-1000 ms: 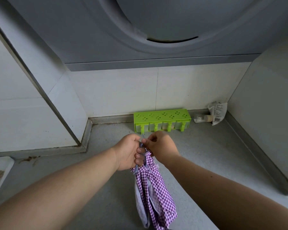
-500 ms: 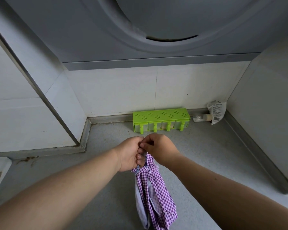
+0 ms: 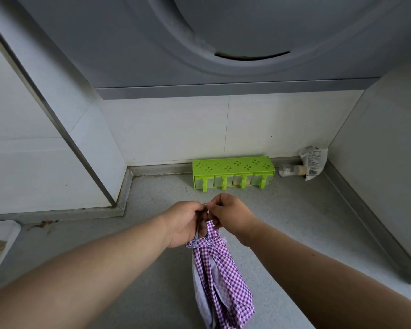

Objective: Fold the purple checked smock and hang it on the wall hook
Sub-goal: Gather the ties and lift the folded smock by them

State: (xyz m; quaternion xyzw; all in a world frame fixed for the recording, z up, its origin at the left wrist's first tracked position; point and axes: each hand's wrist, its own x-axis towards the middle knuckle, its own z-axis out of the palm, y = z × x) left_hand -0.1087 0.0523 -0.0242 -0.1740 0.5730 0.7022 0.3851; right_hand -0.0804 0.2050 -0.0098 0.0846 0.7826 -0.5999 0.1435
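The purple checked smock (image 3: 220,279) hangs down in a narrow bunch above the grey countertop, its pale lining showing on the left side. My left hand (image 3: 184,223) grips its top edge from the left. My right hand (image 3: 230,213) pinches the same top edge from the right, and the fingertips of both hands meet above the cloth. No wall hook is in view.
A green perforated box (image 3: 233,170) stands against the back wall tiles. A small bottle (image 3: 288,170) and a white packet (image 3: 314,162) lie in the back right corner. A grey hood (image 3: 223,43) overhangs the counter. Walls close in on both sides.
Both hands have stayed together at the smock's top edge, with small finger shifts. The smock still hangs below them.
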